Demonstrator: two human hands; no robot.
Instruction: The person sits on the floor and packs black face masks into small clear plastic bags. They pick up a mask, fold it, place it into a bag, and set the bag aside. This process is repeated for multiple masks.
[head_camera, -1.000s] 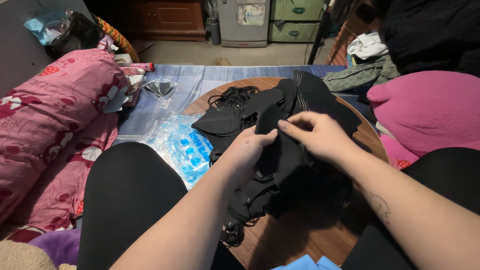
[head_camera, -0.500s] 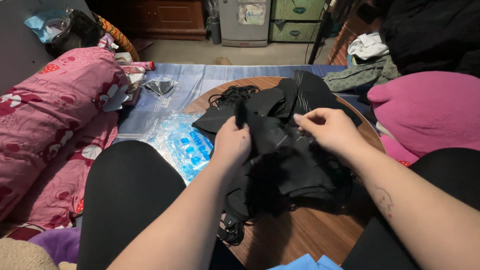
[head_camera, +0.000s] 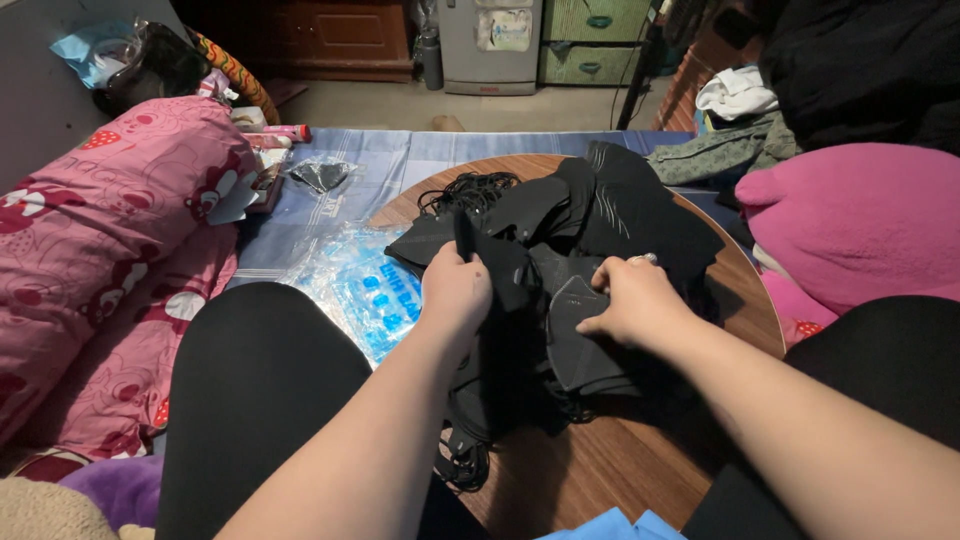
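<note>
Head view: left hand (head_camera: 455, 290) and right hand (head_camera: 630, 300) apart, each pinching soft, light black masks (head_camera: 560, 290); best gripped at edges.

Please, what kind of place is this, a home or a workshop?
Most likely a home, a room for living and sleeping: a pink printed blanket lies at the left, a wooden cabinet stands at the back, and a low round wooden table holds black pieces.

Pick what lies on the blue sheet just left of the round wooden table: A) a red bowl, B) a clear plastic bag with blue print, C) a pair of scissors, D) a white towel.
B: the clear plastic bag with blue print lies beside the round wooden table, near the left hand.
</note>
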